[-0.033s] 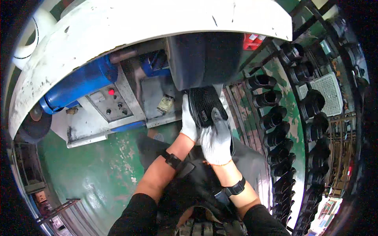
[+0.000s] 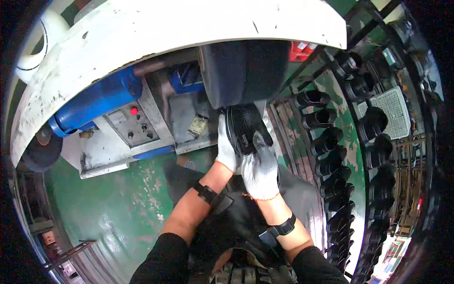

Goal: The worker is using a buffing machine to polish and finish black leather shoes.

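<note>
Both of my hands wear white gloves, with dark grey smudges on the right one. Between them is a black shoe [image 2: 245,125], its textured sole turned up and its far end up against a large dark roller [image 2: 246,71] under the machine's white hood. My left hand [image 2: 226,149] wraps the shoe's left side. Across the near end of the sole lies my right hand [image 2: 260,168], thumb on top and fingers hidden beneath. The shoe's underside and the exact contact with the roller are hidden.
The white hood [image 2: 189,28] spans above my hands. At left are a blue motor [image 2: 99,99], a control panel with a red button [image 2: 134,111] and a dark wheel [image 2: 43,154]. Racks at right hold several black shoes [image 2: 326,142] and a white basket [image 2: 392,113]. The floor [image 2: 104,208] is green.
</note>
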Demonstrator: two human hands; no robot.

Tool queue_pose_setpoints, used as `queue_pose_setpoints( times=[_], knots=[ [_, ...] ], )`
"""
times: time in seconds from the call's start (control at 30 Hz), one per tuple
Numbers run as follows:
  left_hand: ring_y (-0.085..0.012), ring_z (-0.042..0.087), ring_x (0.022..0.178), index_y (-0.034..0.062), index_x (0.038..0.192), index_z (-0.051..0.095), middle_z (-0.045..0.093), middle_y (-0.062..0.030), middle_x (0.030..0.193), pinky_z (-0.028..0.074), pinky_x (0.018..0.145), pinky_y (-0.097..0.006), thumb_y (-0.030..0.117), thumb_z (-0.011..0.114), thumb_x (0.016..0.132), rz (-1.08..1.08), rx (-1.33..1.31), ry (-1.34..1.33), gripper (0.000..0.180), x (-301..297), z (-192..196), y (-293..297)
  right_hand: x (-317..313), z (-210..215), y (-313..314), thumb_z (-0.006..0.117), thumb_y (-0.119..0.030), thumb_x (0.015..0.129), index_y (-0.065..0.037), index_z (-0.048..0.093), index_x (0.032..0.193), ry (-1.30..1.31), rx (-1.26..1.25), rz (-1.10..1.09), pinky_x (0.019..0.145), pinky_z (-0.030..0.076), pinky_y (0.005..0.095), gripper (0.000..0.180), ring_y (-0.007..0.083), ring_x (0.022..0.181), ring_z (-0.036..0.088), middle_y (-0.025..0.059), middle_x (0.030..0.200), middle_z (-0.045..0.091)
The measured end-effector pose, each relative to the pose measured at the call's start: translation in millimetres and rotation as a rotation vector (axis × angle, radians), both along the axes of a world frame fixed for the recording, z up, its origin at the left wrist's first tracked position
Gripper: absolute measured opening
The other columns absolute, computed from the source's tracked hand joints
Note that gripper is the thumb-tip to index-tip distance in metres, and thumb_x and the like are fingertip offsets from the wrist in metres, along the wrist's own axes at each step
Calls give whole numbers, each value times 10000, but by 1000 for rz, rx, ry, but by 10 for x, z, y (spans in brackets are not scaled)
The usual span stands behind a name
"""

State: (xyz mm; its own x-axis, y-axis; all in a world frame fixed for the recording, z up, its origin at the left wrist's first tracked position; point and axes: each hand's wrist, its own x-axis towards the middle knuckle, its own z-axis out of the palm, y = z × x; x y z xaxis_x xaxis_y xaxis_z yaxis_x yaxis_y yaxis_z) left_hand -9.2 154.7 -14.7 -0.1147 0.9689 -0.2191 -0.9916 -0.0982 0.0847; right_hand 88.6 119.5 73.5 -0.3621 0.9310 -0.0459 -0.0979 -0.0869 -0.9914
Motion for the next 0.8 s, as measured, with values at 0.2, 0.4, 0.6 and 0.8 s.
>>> queue_pose_setpoints(
  times=[0.2, 0.4, 0.6, 0.8],
  knots=[
    [-216, 511, 1200, 162, 1389, 492, 556, -34, 1320, 402, 1045, -401, 558, 355, 987, 95, -109, 241, 580, 177, 524, -345, 687, 1013, -380, 615, -180, 867, 23, 561, 1104, -725, 404, 488, 917, 452, 409, 317, 355, 1053, 568, 230, 1136, 575],
    [-385, 540, 1173, 100, 1394, 451, 560, -201, 1297, 431, 1027, -502, 727, 393, 877, -82, 367, 190, 815, 622, 1167, -554, 1710, 1254, -838, 646, -382, 824, -71, 508, 1320, -1029, 927, 127, 1122, 231, 573, 601, 433, 1390, 279, 221, 1484, 358],
    [-364, 470, 1274, 114, 1469, 347, 446, -155, 1438, 355, 1106, -508, 655, 337, 948, -223, 503, 265, 751, 1644, 2680, -984, 2734, 2039, -1591, 770, -148, 786, -30, 647, 876, -551, 867, -270, 1017, 435, 386, 193, 397, 1274, 505, 274, 1365, 506],
    [-333, 431, 1331, 139, 1472, 354, 386, -147, 1495, 426, 1029, -522, 563, 449, 960, -644, 979, 428, 672, 2489, 2908, -1222, 3783, 3150, -2639, 738, 15, 762, -36, 627, 852, -780, 1137, -1000, 1030, 417, 407, 151, 355, 1241, 540, 236, 1295, 582]
  ],
)
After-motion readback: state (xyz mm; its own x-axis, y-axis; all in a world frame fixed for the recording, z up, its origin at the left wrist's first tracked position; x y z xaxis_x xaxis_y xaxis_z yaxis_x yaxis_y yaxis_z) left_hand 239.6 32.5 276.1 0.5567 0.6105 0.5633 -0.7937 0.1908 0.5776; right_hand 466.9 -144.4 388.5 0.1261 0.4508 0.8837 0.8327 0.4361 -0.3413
